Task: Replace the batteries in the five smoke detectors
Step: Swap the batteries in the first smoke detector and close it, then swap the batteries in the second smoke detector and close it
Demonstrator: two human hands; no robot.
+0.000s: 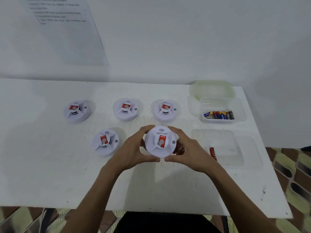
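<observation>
Nearest me, my left hand [133, 148] and right hand [186, 150] both wrap the round white plastic smoke detector with the red label [160, 142]. The fingers curl on its rim from opposite sides and the thumbs meet at the near edge, a grip for twisting the body off its base, I'd judge. Whether it sits on the white table [50, 165] or hangs just above, I can't tell. Just right, a single red battery [212, 153] lies in a shallow clear plastic tray [225, 145], likely a spent one kept apart. Left of my hands, a second white detector [105, 142] waits face up. Farther back, three more white detectors [126, 109] stand in a row. Right of them, a clear plastic tub [218, 103] holds mixed batteries [218, 115], handy for reloading, with its green-rimmed lid [212, 89] parked behind.
</observation>
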